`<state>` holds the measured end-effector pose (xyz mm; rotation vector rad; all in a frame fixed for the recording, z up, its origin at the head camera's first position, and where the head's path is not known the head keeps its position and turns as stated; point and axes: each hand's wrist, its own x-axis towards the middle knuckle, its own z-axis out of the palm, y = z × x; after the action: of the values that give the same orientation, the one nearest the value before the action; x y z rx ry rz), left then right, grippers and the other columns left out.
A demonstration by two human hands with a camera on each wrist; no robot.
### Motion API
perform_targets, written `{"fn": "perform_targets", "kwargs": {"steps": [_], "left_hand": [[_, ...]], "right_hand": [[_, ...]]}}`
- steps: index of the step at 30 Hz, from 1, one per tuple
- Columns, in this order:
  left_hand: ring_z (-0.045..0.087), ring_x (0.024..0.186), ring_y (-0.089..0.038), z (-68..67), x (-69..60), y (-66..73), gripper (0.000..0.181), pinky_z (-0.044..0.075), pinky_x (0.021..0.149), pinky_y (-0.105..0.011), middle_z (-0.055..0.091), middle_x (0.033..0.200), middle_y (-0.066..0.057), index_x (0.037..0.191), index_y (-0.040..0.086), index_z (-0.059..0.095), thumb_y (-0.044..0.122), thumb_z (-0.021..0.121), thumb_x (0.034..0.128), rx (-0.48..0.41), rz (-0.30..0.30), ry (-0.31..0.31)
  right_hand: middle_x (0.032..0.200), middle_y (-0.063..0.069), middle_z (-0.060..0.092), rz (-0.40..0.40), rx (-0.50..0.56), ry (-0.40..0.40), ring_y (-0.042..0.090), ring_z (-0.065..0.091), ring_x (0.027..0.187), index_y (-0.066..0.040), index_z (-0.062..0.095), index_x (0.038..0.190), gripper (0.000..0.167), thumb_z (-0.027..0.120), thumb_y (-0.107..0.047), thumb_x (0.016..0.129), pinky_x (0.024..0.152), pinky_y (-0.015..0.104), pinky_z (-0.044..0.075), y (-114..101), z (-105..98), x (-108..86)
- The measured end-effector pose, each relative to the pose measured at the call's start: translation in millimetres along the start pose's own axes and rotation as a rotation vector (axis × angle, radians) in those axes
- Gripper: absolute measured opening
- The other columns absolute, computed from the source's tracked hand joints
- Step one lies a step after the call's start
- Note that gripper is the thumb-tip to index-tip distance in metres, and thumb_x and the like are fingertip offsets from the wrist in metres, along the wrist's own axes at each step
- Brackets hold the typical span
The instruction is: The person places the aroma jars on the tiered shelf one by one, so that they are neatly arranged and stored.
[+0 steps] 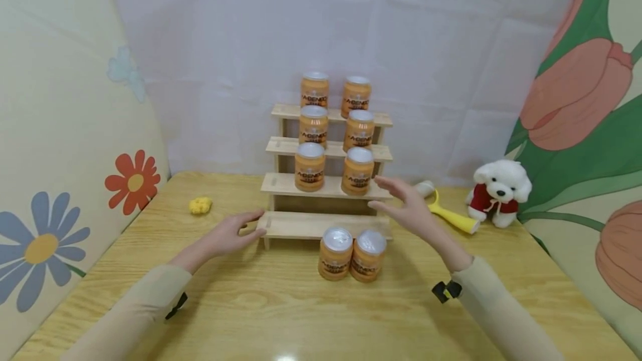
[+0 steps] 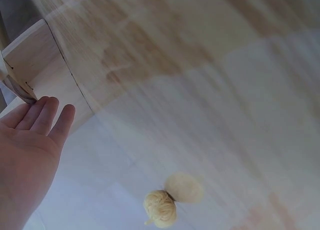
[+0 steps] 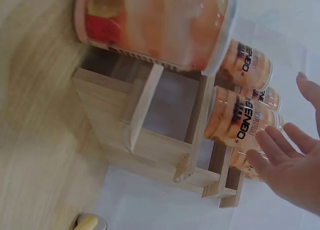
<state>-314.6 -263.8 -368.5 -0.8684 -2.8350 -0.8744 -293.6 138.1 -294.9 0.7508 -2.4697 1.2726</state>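
Observation:
A stepped wooden rack (image 1: 326,225) stands in the middle of the table. Two orange cans are on each of its upper three steps, including a left can (image 1: 309,169) and a right can (image 1: 357,174) on the third step down. In front of the lowest step stand two more, a left can (image 1: 335,261) and a right can (image 1: 367,263), side by side. My left hand (image 1: 232,234) is at that step's left end, its fingertips touching the wood in the left wrist view. Beside the third step's right can, my right hand (image 1: 408,210) is spread and holds nothing.
A white toy dog (image 1: 501,183) in a red top sits at the right. Between it and the rack lies a yellow-handled object (image 1: 453,218), partly behind my right hand. A small yellow lump (image 1: 200,205) lies at the left. White cloth (image 1: 241,71) hangs behind the table.

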Motion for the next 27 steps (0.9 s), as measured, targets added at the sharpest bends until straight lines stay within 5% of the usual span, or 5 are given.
{"fn": "perform_targets", "kwargs": {"steps": [6, 16, 27], "left_hand": [[0.045, 0.126, -0.041, -1.4, 0.6, -0.6, 0.063, 0.044, 0.1, -0.053, 0.042, 0.142, -0.024, 0.141, -0.006, 0.036, 0.037, 0.051, 0.0965, -0.001, 0.0, -0.008], [0.046, 0.124, -0.041, -1.3, -1.1, 0.6, 0.061, 0.045, 0.099, -0.052, 0.043, 0.14, -0.025, 0.139, -0.008, 0.038, 0.034, 0.053, 0.0964, 0.012, 0.002, 0.0], [0.046, 0.124, -0.042, -1.0, 0.2, 0.5, 0.062, 0.045, 0.099, -0.053, 0.042, 0.141, -0.025, 0.139, -0.008, 0.037, 0.034, 0.053, 0.0963, 0.003, 0.006, -0.002]], "right_hand": [[0.132, 0.015, 0.054, -0.026, -0.042, -0.079, 0.031, 0.052, 0.121, -0.003, 0.051, 0.132, 0.058, 0.073, -0.022, 0.082, 0.105, 0.044, 0.042, 3.6, 9.7, -20.4], [0.132, 0.017, 0.053, 0.057, -0.177, -0.351, 0.03, 0.055, 0.113, -0.001, 0.044, 0.138, 0.079, 0.076, -0.039, 0.077, 0.095, 0.046, 0.049, 11.0, 20.8, -40.3], [0.132, 0.017, 0.054, 0.013, -0.2, -0.366, 0.03, 0.053, 0.116, -0.002, 0.05, 0.135, 0.072, 0.075, -0.038, 0.078, 0.09, 0.04, 0.052, 9.0, 31.5, -33.9]]}}
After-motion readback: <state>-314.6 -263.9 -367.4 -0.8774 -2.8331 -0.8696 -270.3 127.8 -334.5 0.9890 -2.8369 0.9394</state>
